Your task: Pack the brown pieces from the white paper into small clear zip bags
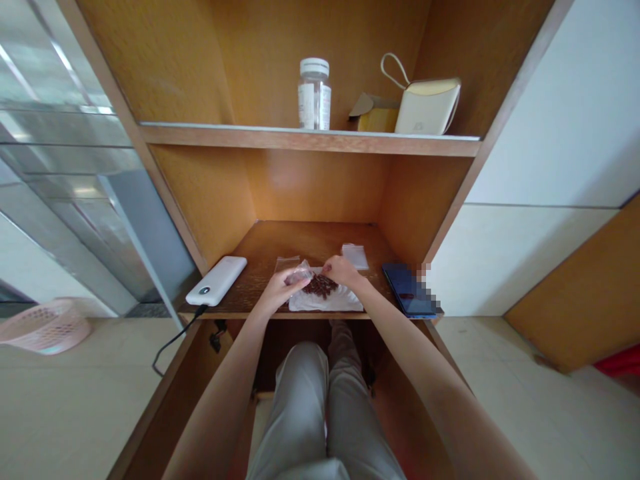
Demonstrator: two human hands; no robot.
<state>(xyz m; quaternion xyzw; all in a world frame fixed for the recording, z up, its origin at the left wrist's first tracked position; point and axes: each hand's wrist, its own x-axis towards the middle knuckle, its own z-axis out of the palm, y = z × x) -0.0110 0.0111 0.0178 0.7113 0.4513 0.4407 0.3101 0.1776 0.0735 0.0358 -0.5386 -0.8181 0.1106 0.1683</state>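
Observation:
My left hand (284,288) is closed on a small clear plastic bag (301,272), held at the left of a heap of small dark reddish-brown pieces (321,287). The kind of these pieces is too small to tell. They lie on a white, crumpled plastic sheet or bag (327,305) near the shelf's front edge. Over the heap's right side, my right hand (341,270) has its fingers pinched together, and what is between them is hidden. Behind it lies a flat clear zip bag (355,256). Another clear zip bag (287,263) lies behind my left hand.
A white power bank (217,280) with a black cable (170,343) lies at the left, a dark phone (409,291) at the right. The upper shelf (225,135) carries a clear jar (315,93), an open yellow carton (377,119) and a cream pouch (429,107).

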